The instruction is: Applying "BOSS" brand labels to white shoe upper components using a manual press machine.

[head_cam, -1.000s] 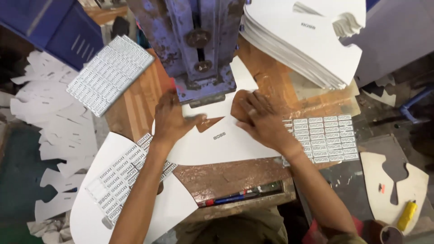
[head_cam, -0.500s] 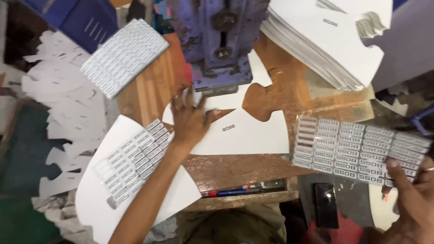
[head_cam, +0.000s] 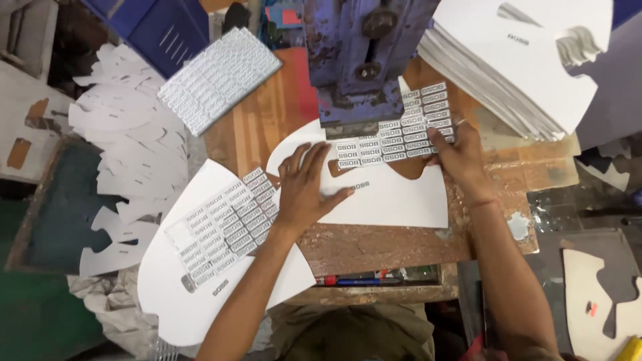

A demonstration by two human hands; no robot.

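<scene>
Brought back by my right hand [head_cam: 461, 157], pinched label sheet [head_cam: 396, 138] now over white cutout [head_cam: 394, 197], my left hand [head_cam: 306, 187] spread flat on it, holding nothing.

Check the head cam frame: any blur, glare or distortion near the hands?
Head view: evenly lit, no hard glare; the white cut sheet is bright but not blown out. Left hand and right hand are slightly soft, and the label sheet is legible. Mild wide-angle stretching toward the corners.
</scene>
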